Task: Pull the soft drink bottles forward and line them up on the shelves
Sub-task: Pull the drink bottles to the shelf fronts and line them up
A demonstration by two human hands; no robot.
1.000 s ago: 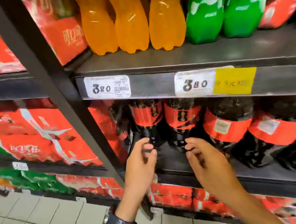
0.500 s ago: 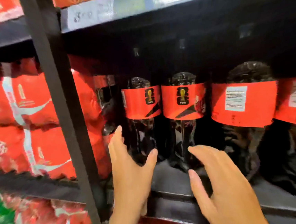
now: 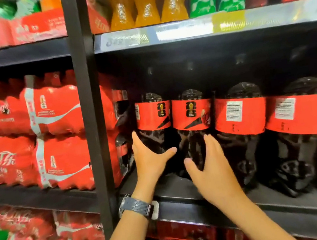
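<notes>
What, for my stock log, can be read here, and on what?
"FIFA": red labels of the two leftmost cola bottles.
"口可乐": red multipack, start cut off.
Blurred, unreadable: shelf price tags, white panels on the right-hand bottles, multipack small print.

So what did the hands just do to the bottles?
Both reached in: the left hand now holds the left bottle low down, the right hand holds the second bottle. Both bottles still stand upright, set back on the shelf.

Labels on two cola bottles [image 3: 153, 120] read "FIFA", a multipack [image 3: 64, 159] "可口可乐".
</notes>
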